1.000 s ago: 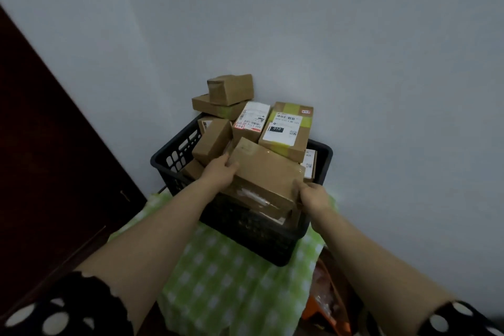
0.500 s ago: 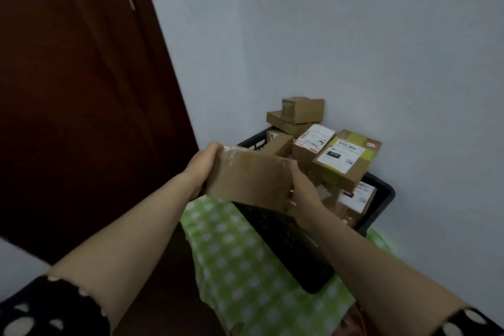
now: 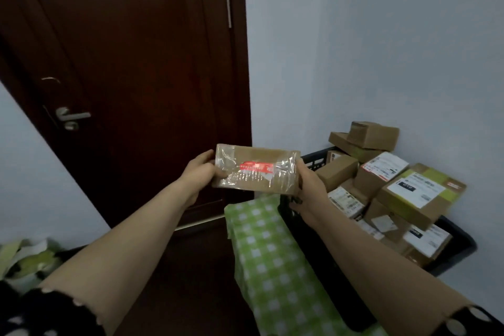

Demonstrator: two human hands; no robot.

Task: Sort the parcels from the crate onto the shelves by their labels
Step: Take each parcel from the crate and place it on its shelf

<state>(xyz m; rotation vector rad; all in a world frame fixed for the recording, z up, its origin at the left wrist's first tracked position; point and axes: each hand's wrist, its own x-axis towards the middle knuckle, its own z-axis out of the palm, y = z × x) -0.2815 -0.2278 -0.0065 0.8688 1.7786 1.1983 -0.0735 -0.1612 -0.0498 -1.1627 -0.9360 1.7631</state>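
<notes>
At the far left a dark wooden door (image 3: 136, 63) with a metal handle (image 3: 72, 117) stands shut. In front of it the left hand (image 3: 200, 172) grips the left end of a flat brown parcel (image 3: 256, 169), its thumb curled over the taped front face and its fingers hidden behind. The parcel is held in the air, level, with a red-and-white label under glossy clear tape facing the camera. The right hand (image 3: 311, 188) clasps the parcel's right end, its fingers wrapped behind the edge. Below lies a green checked cloth (image 3: 267, 254). To the right a black crate (image 3: 458, 240) is heaped with labelled cardboard parcels (image 3: 420, 194) against the pale wall.
</notes>
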